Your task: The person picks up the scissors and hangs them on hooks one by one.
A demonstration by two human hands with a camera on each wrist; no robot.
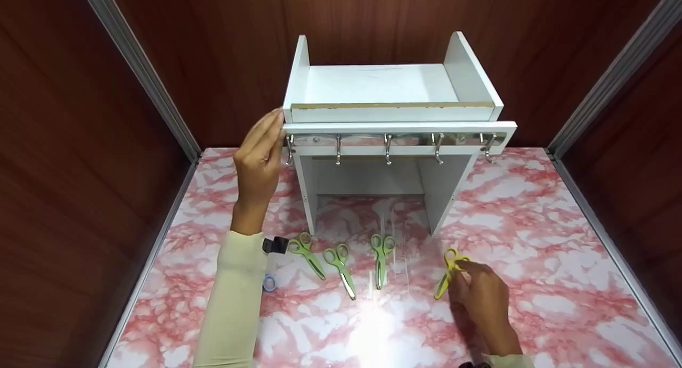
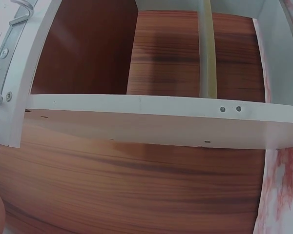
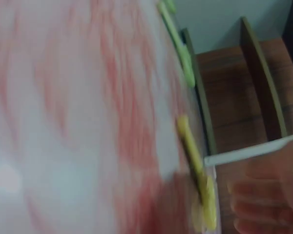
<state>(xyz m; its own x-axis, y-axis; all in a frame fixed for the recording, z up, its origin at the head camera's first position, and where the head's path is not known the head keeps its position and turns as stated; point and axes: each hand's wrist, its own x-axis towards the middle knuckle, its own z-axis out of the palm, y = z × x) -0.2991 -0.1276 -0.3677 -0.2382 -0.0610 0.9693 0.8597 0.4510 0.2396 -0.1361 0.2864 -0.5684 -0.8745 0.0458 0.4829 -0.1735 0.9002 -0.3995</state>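
Observation:
My left hand (image 1: pixel 260 147) rests with straight fingers at the left end of a white shelf unit (image 1: pixel 386 112), beside its hook rail (image 1: pixel 399 140). Only a sliver of that hand enters the left wrist view, close to the end of the rail. On the marbled surface lies a pair of yellow scissors (image 1: pixel 443 283); my right hand (image 1: pixel 485 296) reaches over one of its handle loops. Blurred in the right wrist view, the fingers (image 3: pixel 256 200) are loosely bent just beside the yellow scissors (image 3: pixel 198 170), with a slim gap showing. My right thumb is mostly hidden.
Three pairs of green scissors (image 1: pixel 341 269) lie in a row in front of the shelf unit. A blue handle loop (image 1: pixel 269 283) shows beside my left sleeve. Several metal hooks (image 1: pixel 388 148) stick out from the rail. Dark wood panels (image 1: pixel 64 171) enclose the surface on three sides.

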